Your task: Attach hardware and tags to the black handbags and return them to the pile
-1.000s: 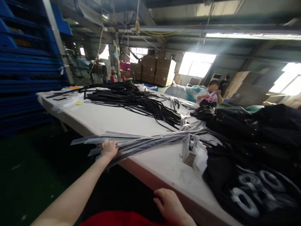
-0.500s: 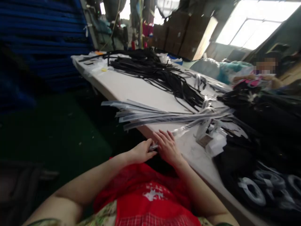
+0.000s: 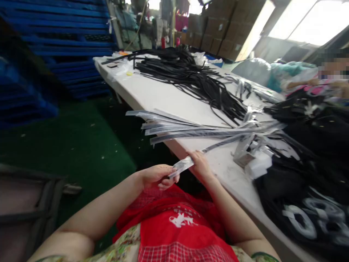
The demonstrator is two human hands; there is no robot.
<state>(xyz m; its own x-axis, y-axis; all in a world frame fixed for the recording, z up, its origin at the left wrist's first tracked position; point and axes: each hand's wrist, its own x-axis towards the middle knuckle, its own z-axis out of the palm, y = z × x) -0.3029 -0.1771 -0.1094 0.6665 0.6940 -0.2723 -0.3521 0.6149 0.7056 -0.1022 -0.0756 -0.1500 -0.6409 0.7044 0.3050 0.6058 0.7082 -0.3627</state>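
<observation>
A narrow clear plastic sleeve point(image 3: 183, 166) with a dark strip inside stretches between my hands at the near table edge. Its lower end is pinched in my left hand point(image 3: 160, 175). My right hand point(image 3: 201, 165) is closed around it further up, and beyond that hand the sleeve runs onto the table towards the pile. More sleeved strips point(image 3: 185, 134) lie fanned out just past my hands, their left ends hanging over the table edge.
Black strips point(image 3: 191, 78) lie heaped along the white table point(image 3: 152, 96). White boxes point(image 3: 259, 163) and black material with white rings point(image 3: 301, 222) are on the right. A person's arm point(image 3: 297, 83) shows at far right. Blue pallets point(image 3: 79, 47) are stacked left.
My hands have moved apart, and more of the sleeve shows between them. My right hand's fingers, spread before, are now closed on it. The view has shifted slightly.
</observation>
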